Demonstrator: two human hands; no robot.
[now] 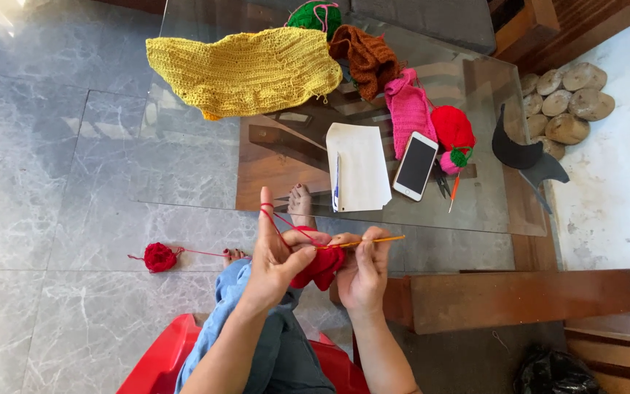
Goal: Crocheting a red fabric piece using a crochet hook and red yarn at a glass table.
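My left hand (275,255) pinches a small red crochet piece (322,267), with red yarn looped over its raised index finger. My right hand (364,268) grips an orange crochet hook (373,241) that points right and enters the piece. The red strand runs left across the floor to a red yarn ball (160,257). Both hands are in front of the near edge of a glass table (184,168).
On the glass table lie a yellow crochet panel (246,69), brown (366,60), pink (408,109) and red (452,128) crochet pieces, white papers with a pen (359,166), a white phone (415,165) and scissors (441,179). A wooden bench (519,295) stands right; stones (570,98) far right.
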